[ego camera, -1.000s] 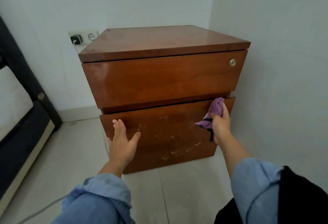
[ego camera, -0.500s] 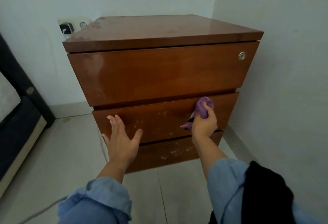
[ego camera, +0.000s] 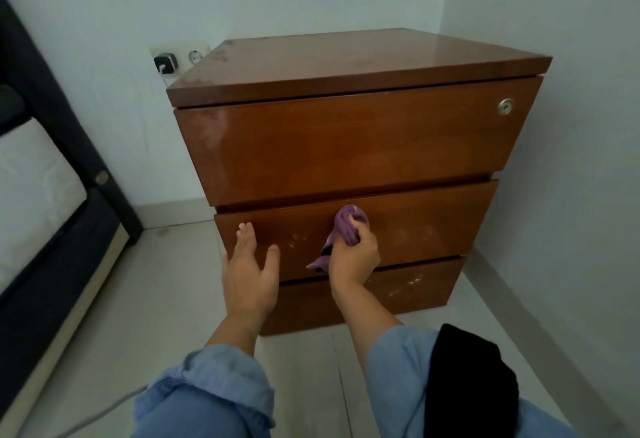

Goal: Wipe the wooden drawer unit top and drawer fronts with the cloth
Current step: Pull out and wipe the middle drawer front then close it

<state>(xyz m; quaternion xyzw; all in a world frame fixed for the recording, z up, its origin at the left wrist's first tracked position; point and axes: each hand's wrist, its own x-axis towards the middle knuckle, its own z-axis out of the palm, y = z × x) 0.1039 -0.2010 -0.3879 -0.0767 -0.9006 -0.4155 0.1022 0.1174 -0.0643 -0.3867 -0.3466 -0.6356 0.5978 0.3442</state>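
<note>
Two hands work low: the right hand (ego camera: 351, 257) has its grip closed on the bunched purple cloth (ego camera: 344, 229), pressing it to the middle drawer front (ego camera: 415, 226) of the drawer unit (ego camera: 346, 66), while at 9 o'clock the left hand (ego camera: 250, 271) spreads open beside it, likely to brace

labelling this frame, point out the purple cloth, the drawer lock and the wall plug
purple cloth (ego camera: 349, 223): head view, on the bunched top part above the fingers
drawer lock (ego camera: 505, 106): head view, on its round metal face
wall plug (ego camera: 165, 64): head view, on the black plug body
</note>
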